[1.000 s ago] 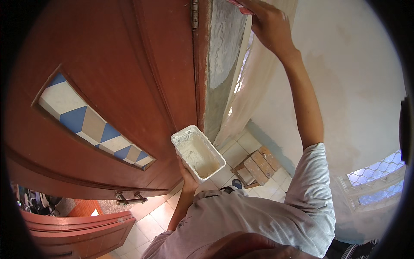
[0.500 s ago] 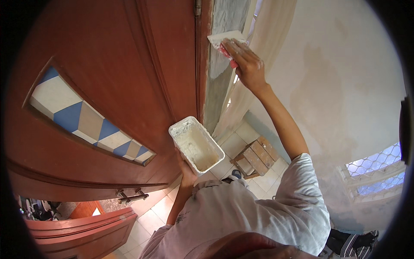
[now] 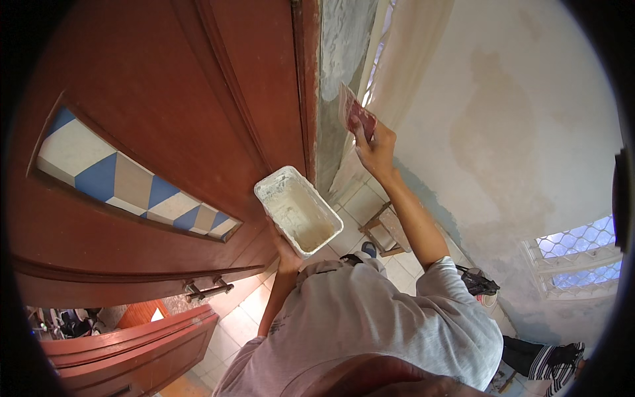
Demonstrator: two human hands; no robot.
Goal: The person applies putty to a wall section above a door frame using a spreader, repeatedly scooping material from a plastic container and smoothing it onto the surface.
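My left hand (image 3: 284, 251) grips the side of a white rectangular tub (image 3: 270, 194), tilted in front of my body. Pale putty (image 3: 309, 228) coats its inside and lies in its lower end. My right hand (image 3: 377, 149) is closed round a wide putty knife (image 3: 362, 122) with a red, putty-smeared handle. Its blade is turned nearly edge-on, up toward the wall strip. The knife is just right of a grey wall strip (image 3: 337, 135) beside the door frame; wet putty (image 3: 344, 46) covers the strip's upper part. Whether the blade touches the strip I cannot tell.
A reddish-brown door (image 3: 165, 86) with a patterned glass panel and metal handle (image 3: 208, 289) fills the left. Behind the right forearm stands a small wooden stool (image 3: 390, 228) on the tiles. A black plastic bag (image 3: 479, 281) lies by the patchy wall, below a grilled window (image 3: 579, 238).
My right hand has brought the putty knife down the wall strip and turned its blade from flat-on to edge-on. The tub has shifted slightly; the view has moved a little.
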